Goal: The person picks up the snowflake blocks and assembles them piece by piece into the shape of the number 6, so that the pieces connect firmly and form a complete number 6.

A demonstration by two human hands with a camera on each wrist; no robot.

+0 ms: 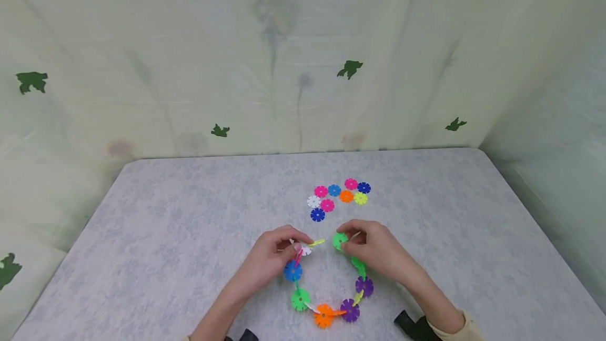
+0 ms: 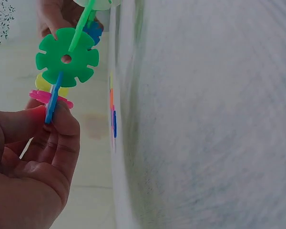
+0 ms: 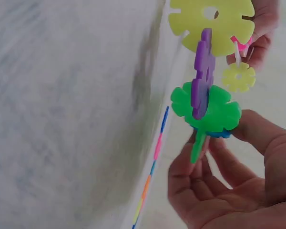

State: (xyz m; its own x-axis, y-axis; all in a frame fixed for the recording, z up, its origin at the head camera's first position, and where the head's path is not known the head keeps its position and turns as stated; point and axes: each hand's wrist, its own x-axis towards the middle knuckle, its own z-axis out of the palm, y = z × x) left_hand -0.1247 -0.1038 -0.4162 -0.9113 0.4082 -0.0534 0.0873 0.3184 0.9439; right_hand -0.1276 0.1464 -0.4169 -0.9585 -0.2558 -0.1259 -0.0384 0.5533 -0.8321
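A chain of slotted plastic flower discs point(image 1: 323, 316) hangs in a U between my two hands. My left hand point(image 1: 274, 251) pinches one end, by a white disc point(image 1: 306, 250) and a pink disc. Past its fingertips a yellow disc point(image 1: 317, 242) sticks out, edge-on. At the other end, my right hand point(image 1: 379, 249) pinches a green disc point(image 1: 340, 241) between thumb and fingers. In the right wrist view, a blue disc point(image 3: 220, 133) shows partly behind the green disc point(image 3: 224, 112) at those fingers. A gap separates the two chain ends. In the left wrist view, a green disc point(image 2: 81, 59) hangs above the left fingers.
Several loose discs in pink, blue, orange, yellow and white, among them an orange disc point(image 1: 346, 196), lie flat on the grey table point(image 1: 189, 214) beyond the hands. A pale curtain with leaf shapes point(image 1: 350, 69) stands behind the table. Black straps point(image 1: 416, 327) show near the wrists.
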